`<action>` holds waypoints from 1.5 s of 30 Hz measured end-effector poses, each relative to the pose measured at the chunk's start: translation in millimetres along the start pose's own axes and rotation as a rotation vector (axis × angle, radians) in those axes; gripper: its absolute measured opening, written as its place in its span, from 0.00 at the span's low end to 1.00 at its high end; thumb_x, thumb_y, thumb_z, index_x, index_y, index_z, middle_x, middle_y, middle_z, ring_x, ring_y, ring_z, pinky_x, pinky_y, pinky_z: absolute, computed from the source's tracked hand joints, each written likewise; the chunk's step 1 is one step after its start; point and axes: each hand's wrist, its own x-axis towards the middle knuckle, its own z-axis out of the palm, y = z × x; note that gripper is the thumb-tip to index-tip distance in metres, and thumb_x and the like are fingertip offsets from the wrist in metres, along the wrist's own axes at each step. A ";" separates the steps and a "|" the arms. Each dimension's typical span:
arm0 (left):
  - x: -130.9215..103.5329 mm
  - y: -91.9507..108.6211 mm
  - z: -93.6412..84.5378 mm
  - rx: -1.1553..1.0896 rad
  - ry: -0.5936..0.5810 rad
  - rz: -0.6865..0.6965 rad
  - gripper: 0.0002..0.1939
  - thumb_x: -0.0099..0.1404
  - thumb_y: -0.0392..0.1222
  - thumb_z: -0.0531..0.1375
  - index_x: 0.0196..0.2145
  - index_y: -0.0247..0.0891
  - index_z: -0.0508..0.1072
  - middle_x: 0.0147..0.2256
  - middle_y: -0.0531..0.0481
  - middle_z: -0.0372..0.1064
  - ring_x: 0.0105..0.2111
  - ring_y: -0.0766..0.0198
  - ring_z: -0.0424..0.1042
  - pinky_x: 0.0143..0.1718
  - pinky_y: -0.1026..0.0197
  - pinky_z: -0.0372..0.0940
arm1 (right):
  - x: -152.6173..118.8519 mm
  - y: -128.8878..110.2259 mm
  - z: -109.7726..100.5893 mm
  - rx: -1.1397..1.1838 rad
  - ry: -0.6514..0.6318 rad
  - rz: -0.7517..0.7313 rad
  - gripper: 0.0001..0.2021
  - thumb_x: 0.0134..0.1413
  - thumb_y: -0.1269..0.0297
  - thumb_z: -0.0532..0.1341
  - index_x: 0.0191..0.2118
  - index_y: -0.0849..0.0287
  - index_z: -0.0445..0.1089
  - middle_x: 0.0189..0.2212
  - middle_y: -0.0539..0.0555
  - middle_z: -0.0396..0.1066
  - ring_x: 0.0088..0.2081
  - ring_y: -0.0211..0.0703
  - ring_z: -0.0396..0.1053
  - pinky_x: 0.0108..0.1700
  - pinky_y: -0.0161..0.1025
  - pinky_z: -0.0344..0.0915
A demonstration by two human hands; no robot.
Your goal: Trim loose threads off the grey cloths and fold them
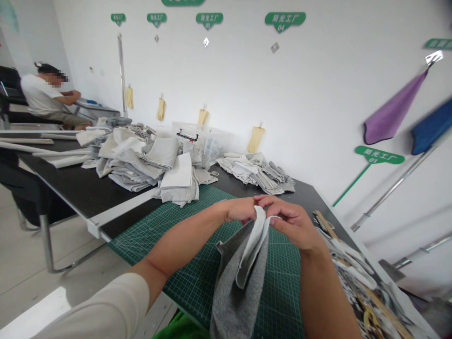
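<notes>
A grey piece of fabric (pixel 236 287) with a pale inner side hangs from my hands over the green cutting mat (pixel 190 240). Its upper part is folded, so two pale edges stand side by side. My left hand (pixel 243 209) pinches the top of the fabric from the left, its fingertips partly hidden behind the cloth. On the other side, my right hand (pixel 293 220) holds the top edge between thumb and fingers. Both hands are close together, and the fabric's lower end drops towards the mat's near edge.
A large heap of grey and white fabric pieces (pixel 137 155) lies beyond the mat, with a smaller pile (pixel 256 172) near the wall. Fabric strips and wooden sticks (pixel 374 301) line the table's right side. A clear plastic box (pixel 212 141) stands behind. Another person (pixel 45 96) sits far left.
</notes>
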 end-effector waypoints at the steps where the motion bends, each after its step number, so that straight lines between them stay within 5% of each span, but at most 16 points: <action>1: -0.1 -0.1 -0.1 0.000 0.000 -0.021 0.08 0.45 0.37 0.58 0.27 0.33 0.68 0.20 0.57 0.58 0.19 0.72 0.56 0.18 0.69 0.50 | -0.1 -0.3 -0.1 -0.011 0.002 -0.006 0.03 0.55 0.69 0.59 0.33 0.56 0.70 0.40 0.55 0.67 0.52 0.48 0.63 0.55 0.48 0.57; 10: -4.4 10.2 10.2 0.030 0.103 0.068 0.11 0.53 0.45 0.58 0.24 0.32 0.67 0.19 0.57 0.55 0.19 0.73 0.53 0.20 0.67 0.48 | -2.8 -1.4 1.3 -0.067 0.133 -0.062 0.04 0.55 0.68 0.58 0.31 0.56 0.69 0.34 0.52 0.65 0.40 0.42 0.65 0.61 0.53 0.47; 16: -7.5 17.6 22.1 -0.027 0.376 0.396 0.09 0.52 0.40 0.61 0.29 0.32 0.66 0.26 0.53 0.64 0.25 0.71 0.63 0.27 0.67 0.59 | -9.9 3.4 -3.7 -0.061 0.338 -0.109 0.04 0.54 0.69 0.58 0.32 0.55 0.71 0.35 0.52 0.67 0.42 0.43 0.65 0.60 0.53 0.51; 21: -26.1 29.8 25.3 0.359 0.488 0.660 0.10 0.54 0.38 0.62 0.36 0.35 0.70 0.37 0.46 0.68 0.38 0.63 0.67 0.38 0.62 0.63 | -11.7 6.6 -6.8 -0.038 0.524 -0.134 0.03 0.53 0.68 0.60 0.31 0.54 0.71 0.34 0.51 0.67 0.40 0.42 0.65 0.60 0.53 0.51; 26: -22.7 30.9 29.2 0.328 0.591 0.476 0.16 0.61 0.50 0.58 0.39 0.33 0.70 0.36 0.46 0.68 0.35 0.66 0.65 0.33 0.65 0.61 | -11.5 2.0 -3.9 -0.094 0.515 -0.071 0.04 0.52 0.63 0.61 0.29 0.53 0.70 0.34 0.53 0.67 0.41 0.45 0.66 0.60 0.55 0.51; 32: -12.9 25.7 30.7 -0.092 0.325 0.273 0.20 0.59 0.55 0.58 0.27 0.32 0.65 0.20 0.57 0.58 0.19 0.74 0.56 0.21 0.69 0.52 | -12.1 -1.3 -4.1 -0.139 0.387 -0.058 0.04 0.53 0.64 0.60 0.30 0.54 0.70 0.35 0.53 0.67 0.42 0.45 0.65 0.58 0.52 0.54; 35: -12.9 25.0 32.3 -0.197 0.327 0.250 0.17 0.56 0.51 0.61 0.26 0.33 0.64 0.19 0.58 0.58 0.18 0.74 0.56 0.20 0.69 0.52 | -11.6 -1.1 -4.5 -0.145 0.358 -0.075 0.03 0.54 0.66 0.59 0.31 0.53 0.70 0.35 0.53 0.66 0.42 0.44 0.65 0.59 0.52 0.53; 40: -13.6 25.5 35.0 -0.086 0.445 0.307 0.13 0.56 0.46 0.61 0.25 0.33 0.65 0.19 0.58 0.56 0.19 0.74 0.53 0.20 0.69 0.48 | -12.3 -0.1 -5.1 -0.191 0.318 -0.050 0.03 0.54 0.65 0.59 0.31 0.54 0.70 0.35 0.53 0.67 0.43 0.45 0.65 0.58 0.51 0.54; 45: -20.7 30.9 35.4 0.286 0.507 0.343 0.14 0.60 0.41 0.55 0.20 0.33 0.61 0.20 0.58 0.50 0.22 0.73 0.50 0.23 0.67 0.47 | -15.1 -2.2 -7.0 -0.235 0.273 0.026 0.04 0.55 0.64 0.59 0.32 0.56 0.69 0.45 0.56 0.66 0.50 0.48 0.63 0.52 0.47 0.59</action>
